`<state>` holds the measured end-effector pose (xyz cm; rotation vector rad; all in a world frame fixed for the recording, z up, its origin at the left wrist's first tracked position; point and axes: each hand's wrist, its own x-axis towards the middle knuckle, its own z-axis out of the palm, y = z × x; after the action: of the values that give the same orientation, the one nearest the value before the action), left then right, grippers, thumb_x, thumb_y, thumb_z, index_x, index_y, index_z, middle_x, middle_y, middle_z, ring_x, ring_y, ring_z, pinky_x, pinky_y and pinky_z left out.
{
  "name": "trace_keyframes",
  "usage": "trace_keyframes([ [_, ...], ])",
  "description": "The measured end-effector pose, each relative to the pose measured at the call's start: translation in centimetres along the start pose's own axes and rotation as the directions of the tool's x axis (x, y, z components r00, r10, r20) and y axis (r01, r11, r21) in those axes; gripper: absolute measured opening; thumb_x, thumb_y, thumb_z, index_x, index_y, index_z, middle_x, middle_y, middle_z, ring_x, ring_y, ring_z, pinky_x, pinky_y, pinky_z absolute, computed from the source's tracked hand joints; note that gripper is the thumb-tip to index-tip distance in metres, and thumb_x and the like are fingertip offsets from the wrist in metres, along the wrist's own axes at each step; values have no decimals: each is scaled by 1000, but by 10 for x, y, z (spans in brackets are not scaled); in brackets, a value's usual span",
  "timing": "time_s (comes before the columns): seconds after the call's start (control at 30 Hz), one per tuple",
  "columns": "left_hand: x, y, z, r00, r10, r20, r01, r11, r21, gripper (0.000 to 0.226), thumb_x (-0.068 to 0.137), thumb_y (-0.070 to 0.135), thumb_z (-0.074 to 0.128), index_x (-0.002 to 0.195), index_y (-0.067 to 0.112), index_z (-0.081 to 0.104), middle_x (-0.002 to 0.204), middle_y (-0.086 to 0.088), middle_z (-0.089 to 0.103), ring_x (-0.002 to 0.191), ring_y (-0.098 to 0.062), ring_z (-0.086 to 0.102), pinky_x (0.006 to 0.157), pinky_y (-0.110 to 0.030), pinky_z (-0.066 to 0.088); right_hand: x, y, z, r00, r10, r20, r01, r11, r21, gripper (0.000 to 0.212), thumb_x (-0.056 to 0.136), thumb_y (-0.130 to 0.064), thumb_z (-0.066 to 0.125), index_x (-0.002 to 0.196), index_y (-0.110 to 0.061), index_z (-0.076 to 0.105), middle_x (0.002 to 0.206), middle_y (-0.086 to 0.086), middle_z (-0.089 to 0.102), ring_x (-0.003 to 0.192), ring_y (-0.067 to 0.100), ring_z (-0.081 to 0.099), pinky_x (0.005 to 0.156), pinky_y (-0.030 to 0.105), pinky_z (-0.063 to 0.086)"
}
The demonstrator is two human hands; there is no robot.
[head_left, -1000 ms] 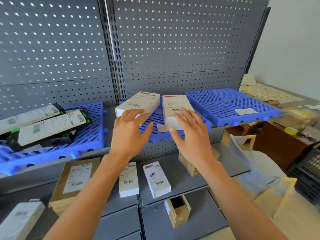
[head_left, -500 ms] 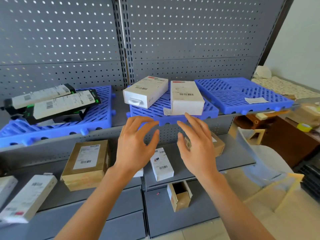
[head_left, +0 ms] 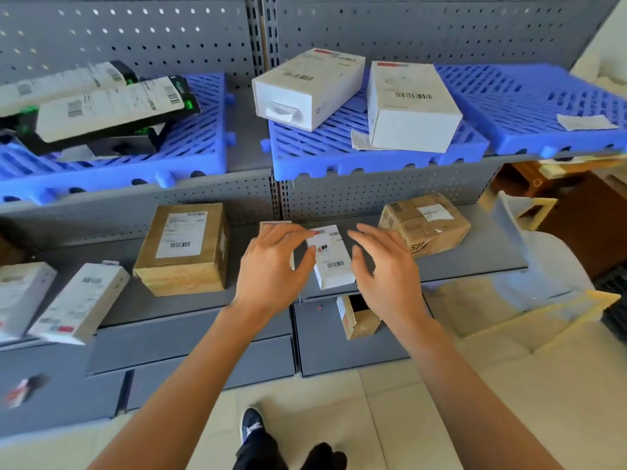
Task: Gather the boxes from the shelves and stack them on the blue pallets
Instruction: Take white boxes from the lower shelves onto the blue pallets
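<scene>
Grey steel shelving is filling the view, its pegboard back running out of frame at the top. Far left, two white boxes (head_left: 51,300) are lying blurred on the middle shelf (head_left: 475,262), the outer one cut off by the edge; their labels are too smeared to read. Above them, long black-and-white boxes (head_left: 101,103) are sitting tilted on the left blue pallet (head_left: 203,144), partly cropped. A brown carton (head_left: 185,249) is resting flat on the middle shelf. The left hand (head_left: 271,266) is hovering over a small box (head_left: 274,228) that it is almost wholly hiding, fingers loosely spread, gripping nothing. Just beside it a small white box (head_left: 334,262) is lying between both hands. The right hand (head_left: 386,269) is hanging near that box with fingers relaxed and apart; whether either hand is touching it is hard to tell. Above, two white cartons (head_left: 356,93) are sitting on the middle pallet (head_left: 339,157). Below, an open brown box (head_left: 356,317) is half hidden behind the right wrist. A taped parcel (head_left: 427,222) is sitting to the right. Pale floor tiles (head_left: 390,418) and a dark shoe (head_left: 251,425) are showing at the bottom.
</scene>
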<state>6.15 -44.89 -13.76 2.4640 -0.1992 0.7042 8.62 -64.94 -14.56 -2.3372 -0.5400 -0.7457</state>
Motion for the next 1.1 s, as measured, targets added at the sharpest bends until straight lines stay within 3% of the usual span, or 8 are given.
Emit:
trace_keyframes([
  [0.23,-21,-46,39,969,-170,180,157,984,82,35,90,34,61,120,19,71,125,0,66,122,-27,56,87,-52,58,-18,32,48,980,95,177,-89,995,-43,32,92,-14,60,123,-12,68,127,3,67,111,27,58,84,49,55],
  [0.4,-23,-85,73,890,-329,317,283,941,185,40,96,33,62,135,24,61,145,2,53,135,-25,42,106,-51,44,-28,60,85,933,193,303,-168,980,-106,35,92,-19,63,127,-15,66,130,1,64,114,28,55,86,50,54],
  [0.5,-20,-108,94,869,-361,338,296,927,229,45,97,37,59,140,26,55,151,1,46,139,-25,34,108,-51,37,-32,76,108,898,228,376,-178,970,-163,40,91,-23,64,131,-15,63,136,4,61,118,32,53,91,52,51],
  [0.67,-9,-139,132,809,-418,413,288,895,342,56,98,46,54,150,27,41,161,-2,29,149,-28,18,114,-58,26,-38,96,142,784,324,530,-203,940,-274,54,95,-39,60,144,-20,51,155,6,40,139,32,35,108,52,38],
  [0.87,-4,-165,170,732,-480,484,244,847,472,66,99,58,41,157,33,22,168,-5,3,154,-33,-7,117,-69,8,-37,107,173,674,399,621,-179,905,-387,71,95,-56,50,157,-31,24,167,5,7,152,31,5,116,53,26],
  [0.97,-10,-182,177,725,-474,499,219,846,487,65,99,56,44,156,33,23,167,-5,2,153,-35,-6,115,-73,13,-39,108,187,661,419,623,-146,886,-441,79,93,-63,47,158,-32,15,167,7,-4,153,36,-3,118,53,21],
  [1.1,-18,-191,174,749,-452,485,236,866,442,64,97,55,49,154,32,29,166,-5,9,152,-35,-1,114,-68,23,-48,111,201,643,416,643,-123,885,-449,80,93,-65,47,158,-30,14,167,11,-6,152,38,-5,118,58,23],
])
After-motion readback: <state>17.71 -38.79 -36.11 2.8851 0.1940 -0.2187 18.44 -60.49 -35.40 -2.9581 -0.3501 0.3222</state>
